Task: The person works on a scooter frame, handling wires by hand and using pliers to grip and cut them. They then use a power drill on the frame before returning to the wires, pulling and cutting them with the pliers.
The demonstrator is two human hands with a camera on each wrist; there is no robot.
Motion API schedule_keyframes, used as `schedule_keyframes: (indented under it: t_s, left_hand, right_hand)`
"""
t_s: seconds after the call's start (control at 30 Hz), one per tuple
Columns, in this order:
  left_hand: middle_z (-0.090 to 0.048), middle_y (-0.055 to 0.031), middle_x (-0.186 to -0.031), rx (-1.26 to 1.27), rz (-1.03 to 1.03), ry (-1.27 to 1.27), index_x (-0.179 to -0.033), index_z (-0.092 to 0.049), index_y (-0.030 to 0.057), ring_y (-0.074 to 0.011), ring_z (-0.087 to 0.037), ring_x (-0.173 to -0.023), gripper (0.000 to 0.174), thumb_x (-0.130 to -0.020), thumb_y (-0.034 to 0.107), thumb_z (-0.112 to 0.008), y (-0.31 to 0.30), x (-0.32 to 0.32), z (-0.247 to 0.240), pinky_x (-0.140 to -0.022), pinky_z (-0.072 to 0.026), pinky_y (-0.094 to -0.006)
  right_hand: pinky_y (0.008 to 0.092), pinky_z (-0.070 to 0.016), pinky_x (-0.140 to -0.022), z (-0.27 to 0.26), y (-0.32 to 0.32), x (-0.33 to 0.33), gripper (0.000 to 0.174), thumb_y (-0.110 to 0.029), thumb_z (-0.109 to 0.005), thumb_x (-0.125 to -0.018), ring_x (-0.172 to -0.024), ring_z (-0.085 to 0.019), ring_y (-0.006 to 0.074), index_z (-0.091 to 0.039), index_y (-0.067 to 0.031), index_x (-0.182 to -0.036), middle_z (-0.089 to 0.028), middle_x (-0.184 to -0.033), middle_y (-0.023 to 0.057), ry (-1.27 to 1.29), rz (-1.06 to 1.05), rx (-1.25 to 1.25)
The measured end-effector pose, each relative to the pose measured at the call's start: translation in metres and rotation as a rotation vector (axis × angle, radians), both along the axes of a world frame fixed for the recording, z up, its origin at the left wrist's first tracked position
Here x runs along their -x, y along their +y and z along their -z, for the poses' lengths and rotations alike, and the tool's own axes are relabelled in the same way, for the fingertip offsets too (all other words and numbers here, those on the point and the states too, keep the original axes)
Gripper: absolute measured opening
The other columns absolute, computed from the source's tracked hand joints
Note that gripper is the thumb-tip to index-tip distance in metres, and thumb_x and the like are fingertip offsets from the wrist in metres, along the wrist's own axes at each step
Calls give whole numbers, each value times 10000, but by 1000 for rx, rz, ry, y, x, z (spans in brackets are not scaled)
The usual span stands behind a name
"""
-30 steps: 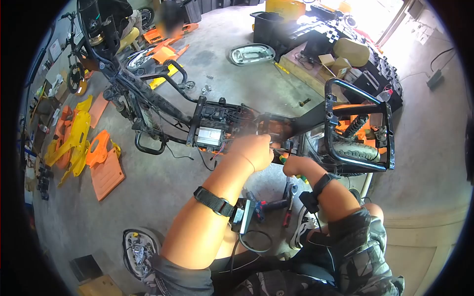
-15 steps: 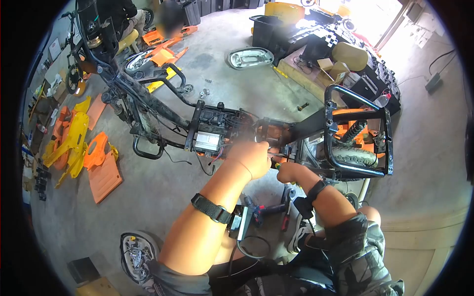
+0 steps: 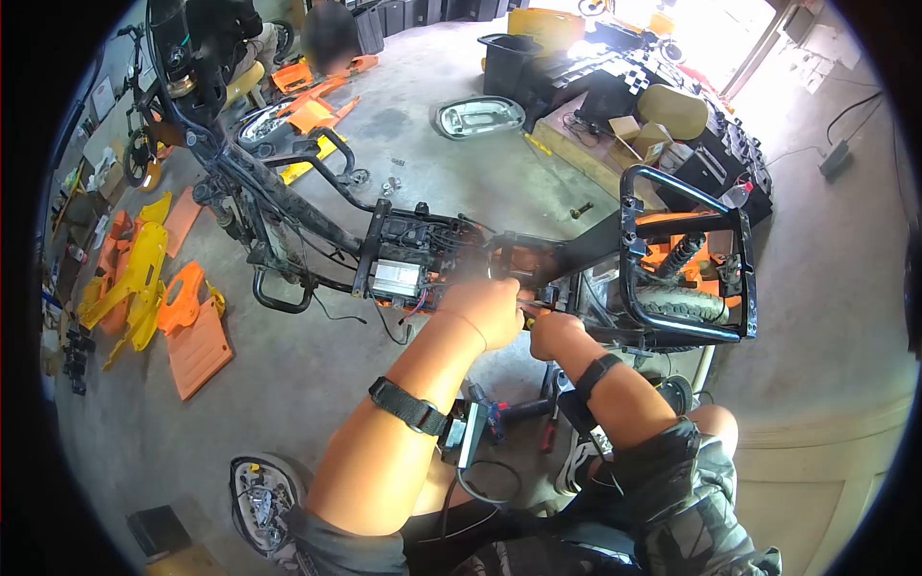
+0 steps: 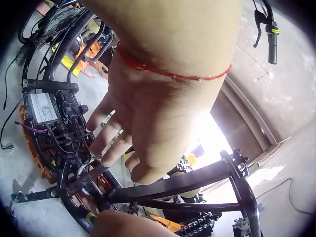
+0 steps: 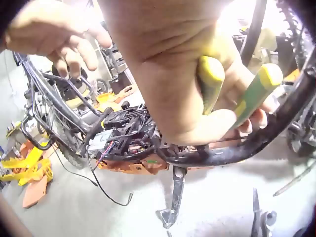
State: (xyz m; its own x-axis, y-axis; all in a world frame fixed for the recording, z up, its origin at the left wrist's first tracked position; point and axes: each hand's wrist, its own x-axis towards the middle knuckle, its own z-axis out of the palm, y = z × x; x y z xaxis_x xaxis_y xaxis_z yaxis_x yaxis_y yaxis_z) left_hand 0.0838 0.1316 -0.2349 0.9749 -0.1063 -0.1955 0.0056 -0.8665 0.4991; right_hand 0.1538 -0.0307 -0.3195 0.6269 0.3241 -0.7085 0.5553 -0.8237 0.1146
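My right hand grips pliers with green and yellow handles, low at the near side of a stripped black motorbike frame. The pliers' tips are hidden in the right wrist view. Just left of it, my left hand hangs over the middle of the frame. Its fingers are loosely bent, and nothing shows held in them. A silver ribbed box with red and blue wires is mounted on the frame beside the left hand.
Orange and yellow body panels lie on the floor at left. Below my hands are a power drill and a red-handled tool. A tray of small hardware stands at lower left. Another person sits at the far left.
My right hand has moved a little left with the pliers, closer to the left hand, and less of the handles shows in the head view. The left hand stays nearly in place.
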Motion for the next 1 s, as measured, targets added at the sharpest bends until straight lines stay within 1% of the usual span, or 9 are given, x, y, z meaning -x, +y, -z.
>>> schedule_keyframes:
  t_s: [0.1,0.17,0.27,0.37,0.5,0.7,0.77,0.87,1.0]
  left_hand:
    - [-682,-228,-1024,8,-9,20,-1065,-634,20,-400,-648,-983,322,-884,276,-563,0,-2,0,-868,-512,-477]
    - [-681,-227,-1032,-11,6,36,-1072,-634,19,-398,-648,-987,326,-881,276,-566,0,0,-1,-871,-512,-475]
    - [-681,-223,-1043,-3,14,55,-1094,-634,22,-392,-648,-994,340,-878,277,-572,7,4,3,-875,-511,-472]
    - [-688,-215,-1036,4,-2,82,-1165,-626,53,-380,-652,-995,377,-878,292,-578,15,3,6,-875,-515,-471]
    - [-693,-213,-1028,11,2,55,-1192,-608,54,-380,-656,-990,397,-880,297,-576,11,1,9,-873,-516,-467]
    - [-686,-205,-1088,-20,26,122,-1248,-579,55,-370,-647,-1040,432,-896,304,-561,5,4,10,-915,-507,-454]
    - [-685,-206,-1093,-10,9,127,-1252,-577,55,-367,-646,-1046,434,-897,304,-560,6,4,10,-919,-506,-450]
    - [-691,-208,-1072,-10,22,83,-1229,-596,51,-364,-650,-1037,417,-896,300,-571,5,6,13,-913,-508,-444]
    - [-701,-191,-1039,0,23,95,-1201,-614,49,-354,-662,-1007,394,-890,290,-589,2,9,10,-892,-514,-434]
  right_hand:
    - [503,-530,-902,3,24,-8,443,-209,-626,-861,-1156,-640,304,-634,-18,-1260,-643,-1288,137,29,67,287]
    - [588,-518,-839,7,33,10,498,-239,-680,-841,-1134,-607,400,-618,16,-1264,-625,-1272,191,-296,-72,341]
    - [560,-557,-730,57,31,10,324,-12,-612,-856,-1002,-624,399,-630,29,-1177,-634,-1123,210,-546,-256,559]
    - [549,-568,-702,72,28,8,356,-68,-636,-853,-951,-650,355,-616,41,-1191,-648,-1101,202,-573,-236,620]
    - [625,-550,-696,36,22,3,462,-225,-649,-867,-1093,-629,409,-606,-20,-1279,-623,-1270,164,-124,144,322]
    - [456,-576,-816,37,-21,19,390,-208,-589,-855,-1070,-680,343,-685,22,-1155,-633,-1271,204,-41,185,-213]
    - [403,-563,-825,71,-31,10,401,-197,-538,-837,-1026,-692,342,-679,55,-1114,-670,-1181,216,-54,264,-259]
    - [447,-554,-723,27,-36,9,380,-159,-540,-766,-856,-704,341,-663,110,-1005,-707,-959,238,261,486,-424]
    - [517,-574,-682,77,-65,18,422,63,-567,-730,-841,-672,365,-511,61,-1149,-608,-1048,194,859,1336,-1084]
